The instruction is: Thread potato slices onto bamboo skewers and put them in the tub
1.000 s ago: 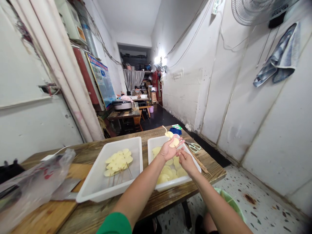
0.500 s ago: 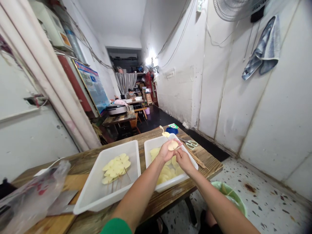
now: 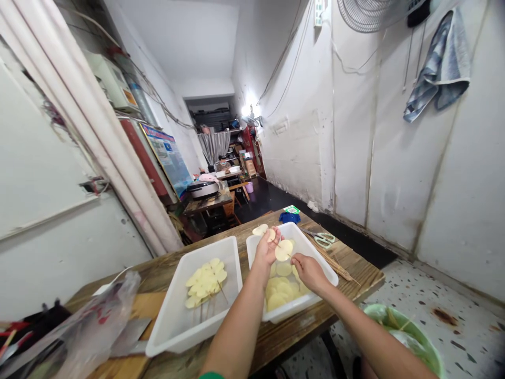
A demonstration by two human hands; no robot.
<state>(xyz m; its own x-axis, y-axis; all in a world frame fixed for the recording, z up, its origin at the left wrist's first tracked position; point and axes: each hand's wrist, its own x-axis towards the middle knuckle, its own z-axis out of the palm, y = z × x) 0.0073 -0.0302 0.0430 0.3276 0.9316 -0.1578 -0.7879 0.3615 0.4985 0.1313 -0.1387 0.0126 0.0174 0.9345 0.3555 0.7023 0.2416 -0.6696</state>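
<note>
Both my hands are over the right white tub, at a thin wooden skewer threaded with round pale yellow slices that look like potato. My left hand [image 3: 266,249] is closed around the skewer and slices at the far end. A potato slice [image 3: 283,250] sits on the skewer between my hands. My right hand [image 3: 310,270] pinches the near end of the skewer, close to that slice. Loose slices [image 3: 279,295] lie in the right tub [image 3: 330,275], seemingly in water. In the left tub [image 3: 170,319], skewered slices [image 3: 206,280] lie in a pile with their sticks toward me.
On the wooden table [image 3: 369,279], a bundle of skewers [image 3: 335,263] and green-handled scissors [image 3: 324,240] lie right of the tub, with a blue cloth [image 3: 289,217] behind. A plastic bag [image 3: 98,321] is at left. A green bin [image 3: 422,331] stands on the floor. A person sits far back.
The skewer has been turned, and a slice now shows flat between my hands. My right hand has moved slightly away from my left. The view has shifted, so the scene sits further right.
</note>
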